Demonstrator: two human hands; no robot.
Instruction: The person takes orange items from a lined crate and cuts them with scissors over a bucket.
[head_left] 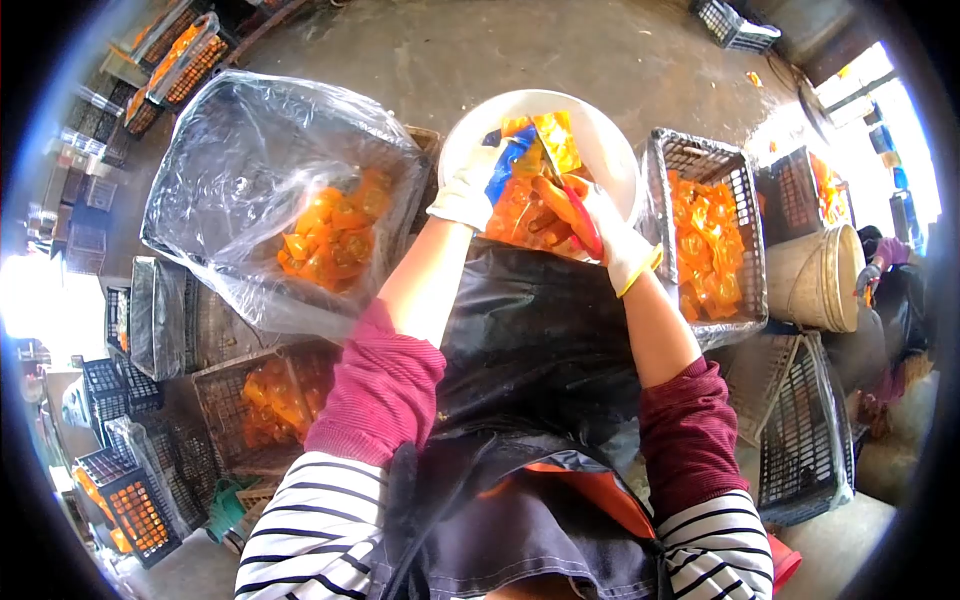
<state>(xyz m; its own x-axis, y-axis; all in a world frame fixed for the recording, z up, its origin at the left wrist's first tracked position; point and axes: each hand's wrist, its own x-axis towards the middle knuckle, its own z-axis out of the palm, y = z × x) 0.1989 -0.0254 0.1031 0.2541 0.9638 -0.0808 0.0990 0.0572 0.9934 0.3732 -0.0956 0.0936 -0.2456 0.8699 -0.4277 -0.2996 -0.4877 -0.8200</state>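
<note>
My left hand [486, 180], in a white glove with blue coating, is over a round white tub [612, 142]. Its fingers are closed on a glossy orange-yellow piece [558, 141] that looks like thin plastic. My right hand [597, 218] wears a white glove with red coating and a yellow cuff. Its fingers are curled close to the left hand, over the tub; what they grip is hard to make out. A thin dark edge, possibly a blade, runs between the hands beside the piece. More glossy orange pieces [512, 215] fill the tub below both hands.
At left, a crate lined with clear plastic [230, 150] holds orange pieces. A black crate [755, 240] of orange pieces stands at right, beside a pale bucket [826, 275]. Stacked crates [140, 510] line the left side. Another person [890, 260] is at far right.
</note>
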